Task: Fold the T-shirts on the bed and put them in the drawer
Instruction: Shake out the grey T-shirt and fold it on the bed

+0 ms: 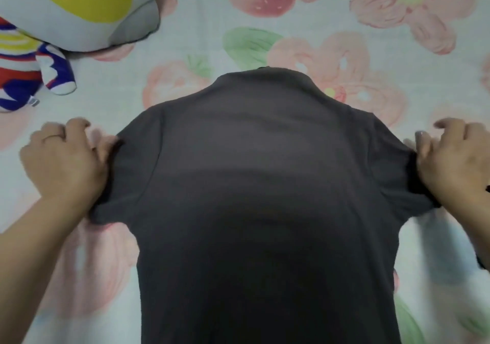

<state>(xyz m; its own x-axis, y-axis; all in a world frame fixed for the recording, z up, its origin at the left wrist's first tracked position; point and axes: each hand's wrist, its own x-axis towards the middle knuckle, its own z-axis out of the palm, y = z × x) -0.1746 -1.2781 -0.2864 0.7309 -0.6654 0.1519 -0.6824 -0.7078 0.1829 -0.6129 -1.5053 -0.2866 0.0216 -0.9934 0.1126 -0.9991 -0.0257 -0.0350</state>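
Item: dark grey T-shirt (254, 184), lying spread on the bed (185, 38), collar pointing away from the person, sleeves stretching outward. Its lower hem is running off the bottom edge of the view, and the whole picture is showing motion blur. Left hand (63, 158) is gripping the end of the left sleeve, fingers curling over the cloth. Right hand (456, 158) is pinching the right sleeve end; its outer side is being cut off by the frame. Plush toy (53, 25) is sitting at the far left corner, partly out of frame.
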